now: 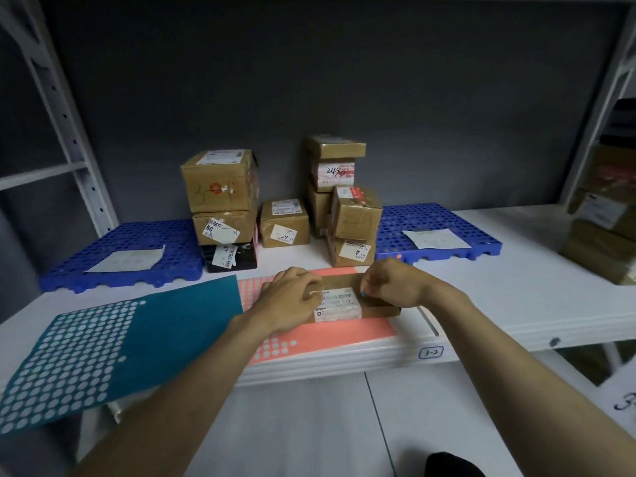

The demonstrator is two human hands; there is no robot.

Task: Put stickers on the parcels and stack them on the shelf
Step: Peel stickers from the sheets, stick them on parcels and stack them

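Head view looks down on a white shelf (516,270) where both hands work on one flat brown parcel (351,297). This parcel lies at the centre of the picture, on a pink sticker sheet (330,333). Its left end is hidden under the left hand (292,297), whose fingers curl over the top edge and hold it down. The right hand (389,284) covers the right end; thumb and finger pinch a very small blue sticker (362,293) at the edge of the white label (339,304). The print on the label is too blurred to read.

At 8 o'clock a teal sticker sheet (103,349) lies partly over the shelf edge, with many round holes where dots are gone. At 12 o'clock stand stacks of parcels (285,201) against the dark wall, some with handwritten numbers that I cannot read well. At 10 o'clock and at 2 o'clock lie two blue perforated trays (137,249), each with one sheet of paper on it. At 3 o'clock more boxes (602,215) are cut by the picture border. A small tag (431,352) on the shelf front reads 3-2.
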